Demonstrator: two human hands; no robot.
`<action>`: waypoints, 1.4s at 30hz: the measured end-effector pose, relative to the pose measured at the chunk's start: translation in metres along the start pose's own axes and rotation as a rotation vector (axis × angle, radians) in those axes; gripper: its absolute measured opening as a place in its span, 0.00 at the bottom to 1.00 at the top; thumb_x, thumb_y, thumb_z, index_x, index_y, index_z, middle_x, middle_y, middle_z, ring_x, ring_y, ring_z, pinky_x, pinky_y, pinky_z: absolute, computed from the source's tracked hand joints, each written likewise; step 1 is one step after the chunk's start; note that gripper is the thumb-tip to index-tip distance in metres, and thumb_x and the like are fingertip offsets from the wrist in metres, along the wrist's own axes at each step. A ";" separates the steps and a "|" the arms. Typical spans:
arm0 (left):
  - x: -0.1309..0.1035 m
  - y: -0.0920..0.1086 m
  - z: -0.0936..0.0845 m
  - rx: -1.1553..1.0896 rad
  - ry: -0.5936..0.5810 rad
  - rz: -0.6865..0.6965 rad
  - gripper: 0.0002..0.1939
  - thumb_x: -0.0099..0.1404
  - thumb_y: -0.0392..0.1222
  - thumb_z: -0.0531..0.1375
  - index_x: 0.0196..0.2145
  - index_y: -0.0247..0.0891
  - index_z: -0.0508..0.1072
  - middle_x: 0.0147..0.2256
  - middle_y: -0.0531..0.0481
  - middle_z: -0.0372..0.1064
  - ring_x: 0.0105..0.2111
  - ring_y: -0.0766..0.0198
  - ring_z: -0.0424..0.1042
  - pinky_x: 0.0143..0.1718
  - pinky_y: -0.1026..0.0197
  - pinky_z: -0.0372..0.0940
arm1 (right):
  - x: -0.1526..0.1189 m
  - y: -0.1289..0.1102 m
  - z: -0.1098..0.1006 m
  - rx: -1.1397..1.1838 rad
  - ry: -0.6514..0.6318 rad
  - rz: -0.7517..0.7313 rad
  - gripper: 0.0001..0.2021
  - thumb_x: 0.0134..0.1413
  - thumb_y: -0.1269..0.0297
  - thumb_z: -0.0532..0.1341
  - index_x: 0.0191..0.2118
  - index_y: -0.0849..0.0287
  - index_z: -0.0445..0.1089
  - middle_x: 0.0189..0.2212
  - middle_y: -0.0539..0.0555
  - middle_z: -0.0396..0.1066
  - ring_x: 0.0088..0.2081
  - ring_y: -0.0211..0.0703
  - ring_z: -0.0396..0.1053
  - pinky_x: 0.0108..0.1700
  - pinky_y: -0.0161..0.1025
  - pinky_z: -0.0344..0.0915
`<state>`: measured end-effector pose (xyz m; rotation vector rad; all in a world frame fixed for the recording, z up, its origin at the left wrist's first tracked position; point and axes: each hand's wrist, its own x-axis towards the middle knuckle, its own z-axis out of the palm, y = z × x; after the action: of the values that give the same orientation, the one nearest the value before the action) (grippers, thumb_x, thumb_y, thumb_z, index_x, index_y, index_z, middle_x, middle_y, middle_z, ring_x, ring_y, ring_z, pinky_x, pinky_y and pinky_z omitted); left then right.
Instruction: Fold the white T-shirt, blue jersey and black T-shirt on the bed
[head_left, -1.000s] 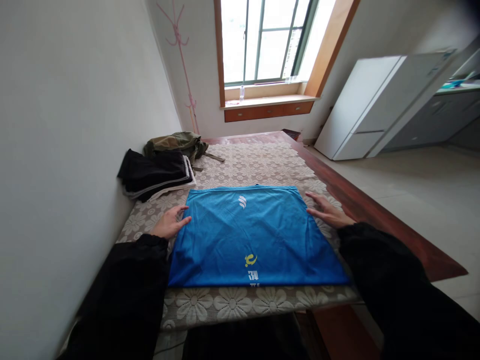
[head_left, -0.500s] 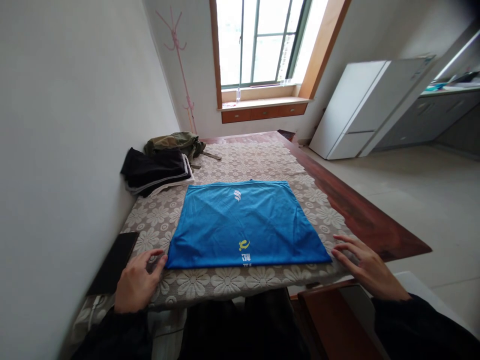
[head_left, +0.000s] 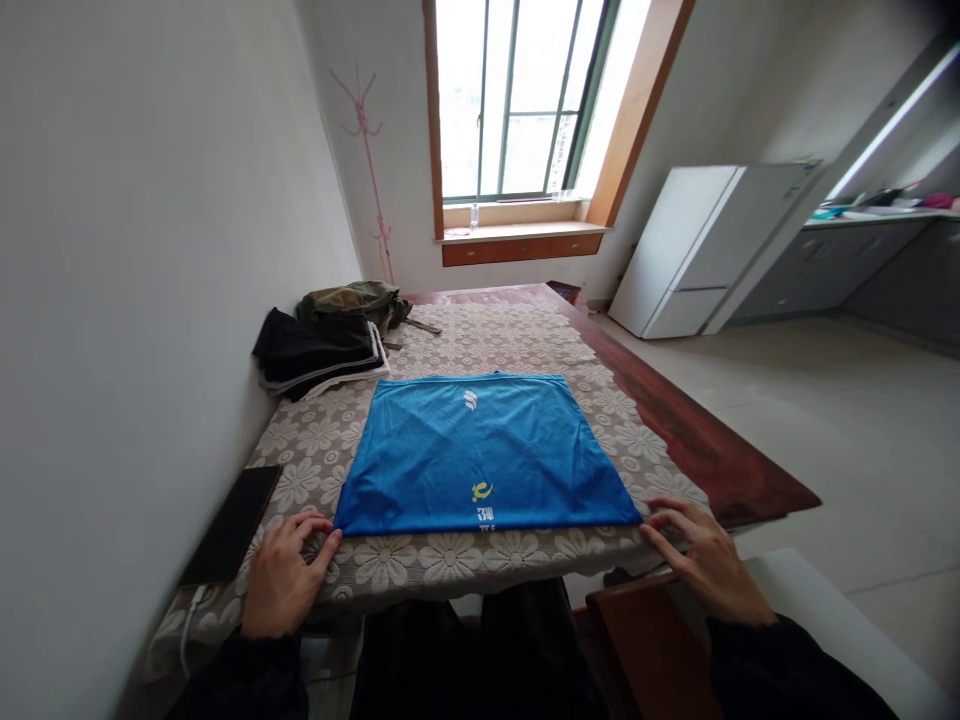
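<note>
A blue shirt [head_left: 480, 455], folded into a flat panel with a white logo, a yellow mark and white characters, lies on the lace tablecloth [head_left: 390, 565]. My left hand [head_left: 285, 570] is at its near left corner, thumb and forefinger closed together on the fabric edge. At the near right corner, my right hand [head_left: 697, 555] has its thumb and forefinger pinched on the shirt in the same way. The near edge between the two hands lies straight and flat on the cloth.
A black tablet-like device [head_left: 231, 525] with a white cable [head_left: 189, 625] lies left. Folded dark clothes [head_left: 319, 350] and an olive bag [head_left: 352, 300] sit by the wall. A brown chair [head_left: 649, 640] stands near right; a fridge [head_left: 690, 250] is beyond.
Both hands have come in to the shirt's near corners, and their spread thumbs and forefingers have closed there. The camera view has shifted slightly; the shirt lies as before.
</note>
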<state>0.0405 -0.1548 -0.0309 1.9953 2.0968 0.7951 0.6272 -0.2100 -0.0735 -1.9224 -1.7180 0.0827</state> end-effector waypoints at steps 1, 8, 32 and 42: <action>0.000 0.000 0.000 -0.011 -0.006 -0.011 0.19 0.60 0.61 0.59 0.32 0.45 0.80 0.45 0.44 0.78 0.49 0.44 0.73 0.56 0.44 0.64 | -0.001 -0.001 0.000 0.001 0.011 0.013 0.24 0.59 0.37 0.55 0.35 0.52 0.76 0.51 0.58 0.77 0.54 0.58 0.72 0.59 0.56 0.62; 0.006 0.006 -0.001 -0.043 -0.060 -0.101 0.21 0.59 0.63 0.57 0.33 0.47 0.81 0.46 0.47 0.78 0.49 0.44 0.73 0.54 0.44 0.64 | 0.004 -0.016 0.005 0.002 0.067 0.064 0.26 0.56 0.34 0.55 0.35 0.51 0.77 0.49 0.57 0.77 0.51 0.59 0.73 0.58 0.58 0.62; -0.037 -0.002 -0.012 0.076 0.045 -0.031 0.15 0.60 0.56 0.57 0.29 0.45 0.77 0.46 0.46 0.78 0.48 0.45 0.72 0.52 0.44 0.63 | -0.029 -0.011 -0.018 0.213 -0.117 0.419 0.18 0.50 0.43 0.62 0.36 0.52 0.76 0.32 0.51 0.81 0.36 0.51 0.80 0.36 0.39 0.72; -0.012 -0.034 -0.045 0.191 0.129 -0.184 0.23 0.64 0.56 0.54 0.49 0.42 0.74 0.52 0.40 0.75 0.55 0.43 0.71 0.61 0.46 0.62 | -0.029 -0.013 0.000 0.327 -0.032 0.501 0.26 0.49 0.39 0.64 0.46 0.53 0.73 0.33 0.54 0.83 0.37 0.56 0.81 0.38 0.43 0.74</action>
<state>-0.0085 -0.1785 -0.0110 1.8444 2.4727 0.7328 0.6105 -0.2363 -0.0772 -2.0513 -1.1172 0.5465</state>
